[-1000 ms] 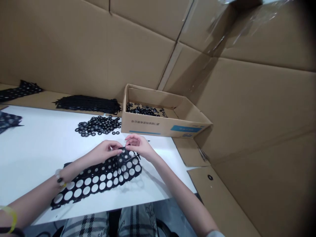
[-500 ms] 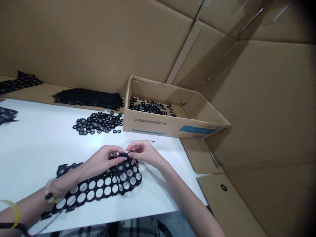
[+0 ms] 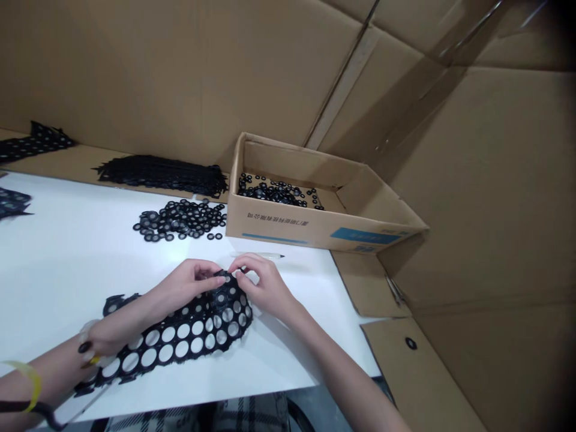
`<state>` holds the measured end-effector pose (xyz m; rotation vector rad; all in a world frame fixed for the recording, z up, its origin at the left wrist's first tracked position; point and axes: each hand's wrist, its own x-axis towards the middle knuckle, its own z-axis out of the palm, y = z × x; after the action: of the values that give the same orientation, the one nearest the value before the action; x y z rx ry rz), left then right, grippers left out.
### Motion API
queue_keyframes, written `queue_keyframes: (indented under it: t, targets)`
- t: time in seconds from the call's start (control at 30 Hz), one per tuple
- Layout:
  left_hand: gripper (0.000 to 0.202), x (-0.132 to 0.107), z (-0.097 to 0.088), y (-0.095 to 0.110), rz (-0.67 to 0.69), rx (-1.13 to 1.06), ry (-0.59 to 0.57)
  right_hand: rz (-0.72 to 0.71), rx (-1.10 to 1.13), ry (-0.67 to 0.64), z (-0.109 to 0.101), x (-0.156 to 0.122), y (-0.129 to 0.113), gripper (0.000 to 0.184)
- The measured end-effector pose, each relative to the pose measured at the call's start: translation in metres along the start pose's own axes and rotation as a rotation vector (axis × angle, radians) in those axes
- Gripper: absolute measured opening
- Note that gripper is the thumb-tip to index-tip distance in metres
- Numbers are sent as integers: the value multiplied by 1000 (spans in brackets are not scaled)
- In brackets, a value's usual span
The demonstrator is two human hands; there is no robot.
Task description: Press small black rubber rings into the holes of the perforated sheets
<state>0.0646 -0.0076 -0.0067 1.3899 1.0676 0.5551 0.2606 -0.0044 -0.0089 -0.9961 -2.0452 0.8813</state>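
Note:
A black rubber sheet (image 3: 180, 336) punched full of round holes lies on the white table (image 3: 67, 264) in front of me. My left hand (image 3: 189, 285) rests on the sheet's far end, its fingers pinched at the top edge. My right hand (image 3: 261, 282) meets it from the right, fingers curled and pinching the same edge of the sheet. A loose heap of black rings (image 3: 180, 219) lies on the table beyond my hands. More black rings (image 3: 274, 192) lie inside an open cardboard box (image 3: 315, 228) at the back right.
A stack of black punched sheets (image 3: 162, 174) lies along the back wall, with more black sheets (image 3: 13, 201) at the far left. A pen (image 3: 258, 256) lies before the box. Cardboard walls surround the table. One ring (image 3: 410, 343) sits on a cardboard flap at right.
Both hands and the sheet's far end have shifted slightly nearer and to the right in view as my head moved. The fingers keep working at the sheet's top edge.

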Motion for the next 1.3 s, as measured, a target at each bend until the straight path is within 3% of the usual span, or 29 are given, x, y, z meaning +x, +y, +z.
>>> queue_keyframes:
  t: [0.07,0.17,0.3,0.43,0.7,0.87,1.1,1.3]
  targets:
    - [32,-1,0,1,-7,-9,17,-37,-67,42,2,-1,1,5]
    - [33,-1,0,-3,9,-13,34,-91,-145,119,7,-3,4,15]
    - [29,4,-1,-12,38,-18,50,-190,-194,186,14,-5,5,11]
    - [25,4,2,-11,67,-35,141,-286,-265,248,20,-7,4,8]
    - [29,2,13,-13,83,-39,201,-596,-437,266,17,-3,5,16]
    - [30,5,8,-14,113,2,216,-479,-341,153,12,1,11,11]
    - [33,4,-2,-7,78,117,-71,-389,-258,110,1,2,12,8]
    - [31,3,0,-8,83,102,-11,-244,-162,5,-9,1,8,8]
